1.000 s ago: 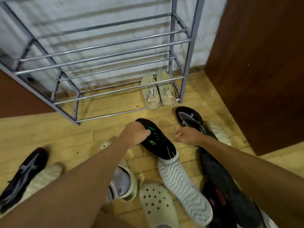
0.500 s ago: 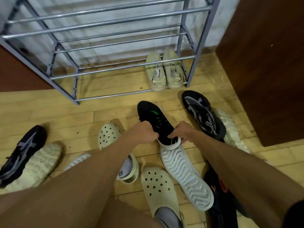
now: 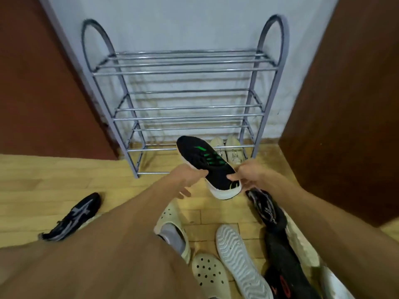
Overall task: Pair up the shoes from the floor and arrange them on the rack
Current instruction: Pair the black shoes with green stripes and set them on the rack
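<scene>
A tall grey metal shoe rack [image 3: 183,108] with rounded ends stands against the pale wall [image 3: 183,22], with dark brown wooden panels [image 3: 345,93] on both sides. Its bars are bare, but a pair of cream lace-up shoes [image 3: 230,149] sits on the floor under the lowest bars, at the right end.

The light wooden plank floor [image 3: 54,175] has shoes lying all over it. A black running shoe with grey stripes [image 3: 73,216] lies far off to the left. Near the person's legs there is a cream clog with a grey inside [image 3: 172,231], a cream clog with round holes [image 3: 208,275], a white ridged sole turned up [image 3: 239,262], and a heap of black shoes [image 3: 274,234] on the right.

Up in the air, in front of the rack, is a black knit sneaker with green stripes and a thick white sole [image 3: 207,165], toe pointing up and to the left. The left hand [image 3: 190,178] touches its near side, with the fingers loose and partly spread. The right hand [image 3: 248,175] is closed around the heel end, thumb on top.
</scene>
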The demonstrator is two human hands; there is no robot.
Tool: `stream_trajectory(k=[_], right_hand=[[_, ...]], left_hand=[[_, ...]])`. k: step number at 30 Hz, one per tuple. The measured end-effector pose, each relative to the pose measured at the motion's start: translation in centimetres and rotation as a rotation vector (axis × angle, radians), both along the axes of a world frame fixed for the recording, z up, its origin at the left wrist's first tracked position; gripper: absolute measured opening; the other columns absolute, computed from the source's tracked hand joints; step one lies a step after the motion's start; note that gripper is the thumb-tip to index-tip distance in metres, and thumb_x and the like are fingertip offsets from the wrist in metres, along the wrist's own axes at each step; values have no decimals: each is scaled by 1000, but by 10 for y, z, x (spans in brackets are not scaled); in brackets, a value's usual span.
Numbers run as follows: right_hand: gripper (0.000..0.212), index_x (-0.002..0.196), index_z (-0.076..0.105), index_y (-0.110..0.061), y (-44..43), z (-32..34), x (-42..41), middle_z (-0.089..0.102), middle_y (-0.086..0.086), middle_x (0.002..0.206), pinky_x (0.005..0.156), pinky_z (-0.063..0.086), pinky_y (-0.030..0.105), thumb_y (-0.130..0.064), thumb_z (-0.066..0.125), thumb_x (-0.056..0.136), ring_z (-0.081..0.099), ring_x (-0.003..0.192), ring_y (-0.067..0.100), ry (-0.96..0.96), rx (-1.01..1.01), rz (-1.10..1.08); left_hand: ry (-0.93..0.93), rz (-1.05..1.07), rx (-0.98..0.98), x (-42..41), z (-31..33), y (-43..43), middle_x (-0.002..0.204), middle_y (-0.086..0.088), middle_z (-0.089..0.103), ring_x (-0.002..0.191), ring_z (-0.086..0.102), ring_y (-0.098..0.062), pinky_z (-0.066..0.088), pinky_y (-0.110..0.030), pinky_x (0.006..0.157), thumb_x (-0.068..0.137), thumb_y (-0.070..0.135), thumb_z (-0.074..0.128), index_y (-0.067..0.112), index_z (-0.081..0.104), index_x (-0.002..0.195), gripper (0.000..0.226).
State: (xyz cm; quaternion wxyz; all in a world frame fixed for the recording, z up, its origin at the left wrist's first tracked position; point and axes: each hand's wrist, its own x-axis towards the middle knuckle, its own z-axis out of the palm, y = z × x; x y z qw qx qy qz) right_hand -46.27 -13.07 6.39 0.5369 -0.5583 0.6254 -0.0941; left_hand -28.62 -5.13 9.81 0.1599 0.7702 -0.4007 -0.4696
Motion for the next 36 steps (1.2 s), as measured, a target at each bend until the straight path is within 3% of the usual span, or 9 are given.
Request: stream_trajectory(k=[4,8,11,14,17,20,28,32,36], right_hand=[[26,97,64,12,30,79,32,66,14,72,56,58,31,-5,74,81,62,48,19,-132,-141,27],[24,105,68,6,59,136,70,72,15,92,49,57,28,-1,71,82,67,68,20,-270,-202,116],[15,95,70,-5,75,165,106,72,14,98,59,58,32,-2,72,81,67,76,21,-263,-265,223],[28,106,71,-6,84,183,148,73,13,106,88,57,43,-13,75,79,66,86,24,-210,-300,331],[34,108,72,-10,98,188,197,73,9,108,84,59,38,-25,77,78,66,88,23,-124,-277,463],[36,114,68,-9,119,177,246,71,9,111,68,58,30,-20,76,80,68,90,24,-81,-201,583],[46,126,57,1,182,89,332,62,12,126,79,59,41,-4,71,83,64,108,34,-17,40,646],[43,125,54,4,211,28,344,58,16,126,89,54,51,5,66,84,58,116,42,9,131,574],[50,134,50,1,232,-41,349,54,16,135,89,54,47,5,64,86,52,126,37,79,232,544]], left_hand=[[191,244,-168,12,55,28,135,-8,51,104,62,-30,51,-40,88,88,47,58,13,44,136,60],[410,462,-392,39,99,52,88,-6,61,76,60,-22,52,-35,64,89,18,65,2,53,122,39],[381,518,-507,70,124,75,94,-11,67,74,61,-22,51,-32,56,86,8,66,-1,60,117,32],[332,550,-583,107,140,101,98,-13,68,74,62,-23,54,-29,56,86,8,66,0,64,105,21],[287,580,-607,149,141,133,88,-9,68,65,60,-16,51,-24,50,86,10,68,5,65,93,10],[261,619,-584,191,122,166,96,-8,68,74,63,-16,53,-26,58,85,12,69,2,66,108,25],[286,700,-435,263,28,233,106,-10,70,75,65,-16,54,-22,53,85,15,69,-1,64,114,33],[336,713,-345,275,-32,258,96,-6,71,75,66,-14,56,-28,71,85,20,70,3,67,112,32],[364,694,-185,278,-97,283,106,-16,71,86,66,-22,54,-40,90,86,28,67,8,65,112,33]])
